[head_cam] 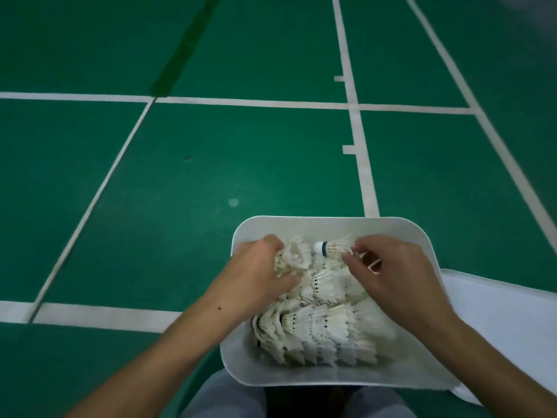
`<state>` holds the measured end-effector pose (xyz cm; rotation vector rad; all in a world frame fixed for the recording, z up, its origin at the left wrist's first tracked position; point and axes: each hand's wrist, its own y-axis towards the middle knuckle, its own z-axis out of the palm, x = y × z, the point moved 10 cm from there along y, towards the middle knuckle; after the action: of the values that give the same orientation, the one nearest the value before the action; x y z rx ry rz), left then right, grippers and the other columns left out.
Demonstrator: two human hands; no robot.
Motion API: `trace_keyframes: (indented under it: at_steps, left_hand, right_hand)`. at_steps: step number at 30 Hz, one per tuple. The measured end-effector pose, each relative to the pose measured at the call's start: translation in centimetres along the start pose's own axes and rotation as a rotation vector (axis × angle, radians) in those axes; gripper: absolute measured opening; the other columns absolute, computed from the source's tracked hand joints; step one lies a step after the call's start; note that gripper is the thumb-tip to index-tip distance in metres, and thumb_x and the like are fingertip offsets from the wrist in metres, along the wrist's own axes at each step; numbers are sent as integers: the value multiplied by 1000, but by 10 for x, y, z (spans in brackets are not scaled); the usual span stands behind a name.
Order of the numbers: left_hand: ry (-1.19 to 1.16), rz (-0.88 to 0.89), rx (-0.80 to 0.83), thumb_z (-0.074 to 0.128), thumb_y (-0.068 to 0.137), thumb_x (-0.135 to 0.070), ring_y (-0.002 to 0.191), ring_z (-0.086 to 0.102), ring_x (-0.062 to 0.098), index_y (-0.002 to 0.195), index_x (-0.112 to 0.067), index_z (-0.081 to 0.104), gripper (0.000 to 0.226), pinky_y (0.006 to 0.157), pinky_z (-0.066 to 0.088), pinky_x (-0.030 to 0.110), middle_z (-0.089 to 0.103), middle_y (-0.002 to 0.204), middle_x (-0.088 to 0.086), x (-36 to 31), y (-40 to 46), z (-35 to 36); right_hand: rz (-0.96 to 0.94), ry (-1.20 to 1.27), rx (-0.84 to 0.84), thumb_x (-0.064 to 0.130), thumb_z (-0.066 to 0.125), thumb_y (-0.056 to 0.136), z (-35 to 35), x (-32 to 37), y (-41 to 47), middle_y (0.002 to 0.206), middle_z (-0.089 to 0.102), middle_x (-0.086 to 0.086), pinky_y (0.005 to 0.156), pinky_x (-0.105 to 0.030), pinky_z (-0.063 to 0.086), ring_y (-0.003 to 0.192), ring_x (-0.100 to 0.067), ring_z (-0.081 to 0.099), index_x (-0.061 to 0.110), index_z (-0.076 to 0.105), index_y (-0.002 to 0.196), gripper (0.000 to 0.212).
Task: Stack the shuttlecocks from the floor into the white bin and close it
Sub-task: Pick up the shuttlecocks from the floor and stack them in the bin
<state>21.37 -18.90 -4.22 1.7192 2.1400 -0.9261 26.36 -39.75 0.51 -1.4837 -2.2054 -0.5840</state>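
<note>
1. One view only — a wide-angle camera worn on the person's head, so no second view shares the scene.
2. It looks forward and steeply down, onto the green court floor [211,164] that fills the upper and left frame.
3. It sits close above the white bin [301,226] at lower centre-right.
4. Both forearms enter from the bottom edge — the lines bend toward the frame edges.

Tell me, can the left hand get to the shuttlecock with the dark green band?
Probably yes. The left hand is already inside the open white bin, and nothing lies between it and the banded shuttlecock. The right hand already pinches that one's feathers, though.
</note>
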Motion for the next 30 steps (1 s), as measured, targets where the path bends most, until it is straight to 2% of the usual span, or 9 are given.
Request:
trace_keyframes:
  at_steps: [2, 6, 11, 15, 18, 20, 22, 25, 30]
  left_hand:
    - [96, -78, 68, 79, 88, -45, 103, 60, 19, 129, -19, 56, 54, 86, 56, 39, 58, 116, -1, 9, 10, 19]
    - [132, -79, 96, 80, 85, -44, 93, 54, 16, 111, -26, 56, 40, 74, 42, 31, 55, 108, -5, 16, 31, 35]
    - [178, 53, 58, 76, 85, -46, 102, 63, 17, 126, -33, 60, 46, 86, 57, 41, 67, 113, -9, 9, 40, 40]
    - [229, 89, 54, 75, 89, -39, 107, 63, 22, 131, -30, 61, 45, 87, 56, 43, 67, 118, -3, 6, 45, 42]
    - [299, 112, 12, 72, 91, -43, 101, 64, 23, 122, -26, 64, 37, 83, 55, 40, 70, 113, -1, 1, 51, 41]
    - [372, 102, -25, 70, 92, -49, 96, 66, 24, 117, -24, 65, 36, 82, 55, 39, 72, 108, -1, 1, 55, 37]
    - [437, 103, -37, 68, 93, -49, 94, 68, 24, 114, -23, 66, 34, 84, 55, 38, 73, 107, -1, 2, 58, 37]
    - [418, 113, -32, 69, 93, -48, 92, 68, 21, 116, -23, 65, 35, 86, 53, 35, 74, 106, -2, 1, 59, 38]
    - [243, 53, 6, 74, 92, -49, 97, 62, 14, 136, -24, 56, 53, 85, 48, 26, 69, 120, -2, 6, 57, 31]
  right_hand:
    - [33, -52, 40, 40, 71, 95, 16, -6, 1, 76, 66, 17, 64, -40, 59, 69, -3, 64, 31, 67, 82, 16]
    - [33, -72, 111, 37, 69, 96, 43, -3, 11, 83, 70, 14, 66, -34, 57, 71, -7, 65, 30, 69, 92, 8]
    - [44, -62, 209, 33, 64, 100, 68, -5, 26, 101, 74, 13, 76, -37, 59, 85, -10, 69, 31, 67, 116, 16]
    - [97, -14, 286, 27, 64, 100, 88, -15, 29, 104, 76, 8, 82, -37, 59, 88, -13, 70, 28, 67, 116, 16]
    - [137, 46, 285, 22, 68, 98, 99, -18, 33, 106, 76, 6, 88, -32, 56, 95, -14, 70, 25, 68, 118, 19]
    - [185, 79, 278, 19, 69, 97, 106, -22, 37, 103, 73, 6, 84, -25, 49, 95, -14, 67, 22, 68, 121, 24]
    - [213, 75, 265, 16, 70, 96, 112, -27, 40, 87, 64, 11, 77, -24, 43, 85, -12, 62, 21, 69, 121, 25]
    - [242, 59, 271, 15, 72, 94, 118, -34, 42, 77, 61, 12, 74, -27, 47, 80, -14, 63, 17, 71, 121, 27]
    - [264, 96, 302, 20, 75, 93, 118, -36, 40, 92, 73, -1, 86, -39, 58, 88, -21, 70, 9, 74, 115, 25]
